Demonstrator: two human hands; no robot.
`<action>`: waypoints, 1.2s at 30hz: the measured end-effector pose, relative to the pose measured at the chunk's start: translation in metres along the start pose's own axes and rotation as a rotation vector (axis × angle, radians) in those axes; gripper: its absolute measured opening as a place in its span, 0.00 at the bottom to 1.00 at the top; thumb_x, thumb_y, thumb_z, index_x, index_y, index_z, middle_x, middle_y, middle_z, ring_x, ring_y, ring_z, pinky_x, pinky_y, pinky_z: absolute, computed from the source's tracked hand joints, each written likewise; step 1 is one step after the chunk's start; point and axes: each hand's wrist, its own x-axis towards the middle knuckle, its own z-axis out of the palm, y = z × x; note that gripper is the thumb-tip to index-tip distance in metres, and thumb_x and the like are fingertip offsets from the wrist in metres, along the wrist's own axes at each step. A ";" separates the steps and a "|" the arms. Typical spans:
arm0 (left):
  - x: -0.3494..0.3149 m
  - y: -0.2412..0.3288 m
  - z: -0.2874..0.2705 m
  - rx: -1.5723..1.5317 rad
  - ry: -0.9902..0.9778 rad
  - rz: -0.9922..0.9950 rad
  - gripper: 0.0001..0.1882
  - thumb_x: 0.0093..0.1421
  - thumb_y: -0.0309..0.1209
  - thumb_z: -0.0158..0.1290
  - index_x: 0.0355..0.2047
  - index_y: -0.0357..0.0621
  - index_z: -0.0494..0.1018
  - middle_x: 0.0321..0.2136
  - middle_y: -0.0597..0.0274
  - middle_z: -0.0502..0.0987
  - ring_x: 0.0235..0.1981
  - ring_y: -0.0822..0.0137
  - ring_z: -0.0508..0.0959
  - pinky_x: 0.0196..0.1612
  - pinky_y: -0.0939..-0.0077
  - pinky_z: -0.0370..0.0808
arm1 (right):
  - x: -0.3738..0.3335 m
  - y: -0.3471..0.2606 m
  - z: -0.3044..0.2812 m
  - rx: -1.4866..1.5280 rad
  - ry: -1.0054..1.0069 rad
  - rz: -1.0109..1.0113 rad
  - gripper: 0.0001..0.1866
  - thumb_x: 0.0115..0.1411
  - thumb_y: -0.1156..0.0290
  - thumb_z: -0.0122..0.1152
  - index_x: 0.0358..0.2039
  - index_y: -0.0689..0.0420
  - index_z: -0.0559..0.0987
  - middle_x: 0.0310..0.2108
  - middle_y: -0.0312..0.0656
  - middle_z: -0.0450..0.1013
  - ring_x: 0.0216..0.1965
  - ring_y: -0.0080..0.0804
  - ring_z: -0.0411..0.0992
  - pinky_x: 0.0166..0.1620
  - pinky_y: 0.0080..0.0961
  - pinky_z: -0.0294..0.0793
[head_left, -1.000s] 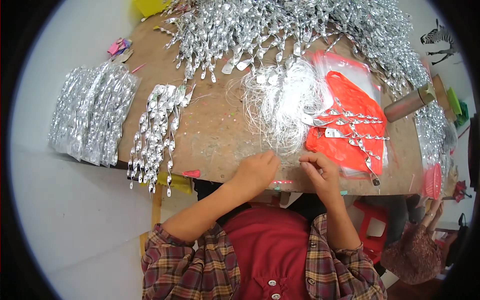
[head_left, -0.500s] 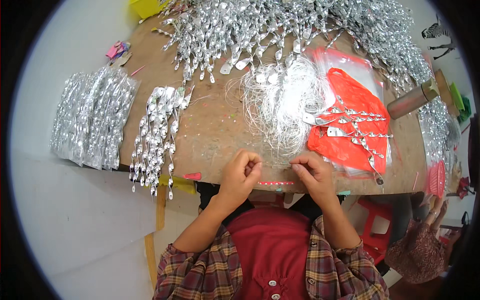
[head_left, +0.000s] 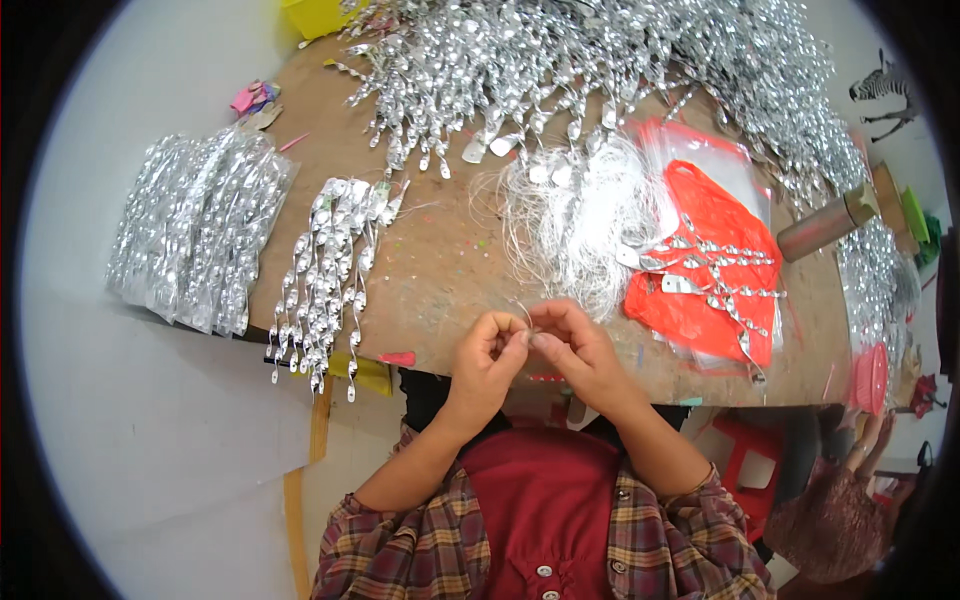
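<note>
My left hand (head_left: 486,368) and my right hand (head_left: 583,358) meet at the table's near edge, fingertips pinched together. A small loop of thin pale string (head_left: 526,311) rises from between them; the rest of it is hidden by the fingers. Just beyond my right hand lies a tangled heap of white string (head_left: 575,225). To its right, several twisted silver strips (head_left: 715,262) rest on a red plastic bag (head_left: 695,190). Left of my hands, a bunch of silver twisted strips (head_left: 330,265) hangs over the table edge.
Silver twisted strips (head_left: 600,50) are heaped along the far side. Filled clear packets (head_left: 195,235) lie at the left. A metal flask (head_left: 828,225) and a pink basket (head_left: 870,378) stand at the right. Another person (head_left: 835,520) sits at the lower right.
My right hand has moved left to meet my left hand; the two were apart before. A small string loop now shows above the fingertips. The view has shifted slightly.
</note>
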 end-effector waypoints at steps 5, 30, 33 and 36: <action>0.003 -0.005 -0.012 0.135 -0.051 0.016 0.04 0.61 0.25 0.48 0.36 0.39 0.69 0.25 0.75 0.68 0.24 0.87 0.65 0.27 0.92 0.63 | 0.000 -0.006 -0.010 -0.425 0.054 -0.143 0.05 0.57 0.73 0.55 0.31 0.61 0.75 0.25 0.41 0.71 0.27 0.24 0.70 0.31 0.21 0.68; 0.209 0.052 -0.040 1.148 0.016 1.032 0.11 0.48 0.26 0.56 0.35 0.51 0.76 0.32 0.62 0.77 0.34 0.59 0.76 0.36 0.69 0.73 | -0.037 0.029 -0.029 -0.543 0.056 -0.206 0.05 0.54 0.68 0.60 0.28 0.55 0.78 0.24 0.39 0.74 0.22 0.35 0.68 0.34 0.28 0.63; 0.182 0.099 -0.032 0.796 0.130 1.260 0.16 0.44 0.15 0.55 0.35 0.43 0.72 0.33 0.56 0.74 0.39 0.57 0.74 0.43 0.70 0.71 | -0.036 0.031 -0.034 -0.540 0.072 -0.251 0.05 0.55 0.71 0.59 0.30 0.58 0.77 0.24 0.37 0.74 0.23 0.27 0.68 0.31 0.25 0.62; 0.142 0.144 -0.030 0.315 0.252 1.128 0.06 0.60 0.24 0.46 0.37 0.39 0.69 0.40 0.54 0.73 0.42 0.61 0.72 0.45 0.67 0.69 | -0.035 -0.002 -0.036 0.116 0.210 0.176 0.05 0.56 0.72 0.58 0.31 0.60 0.76 0.23 0.35 0.71 0.22 0.22 0.66 0.29 0.22 0.60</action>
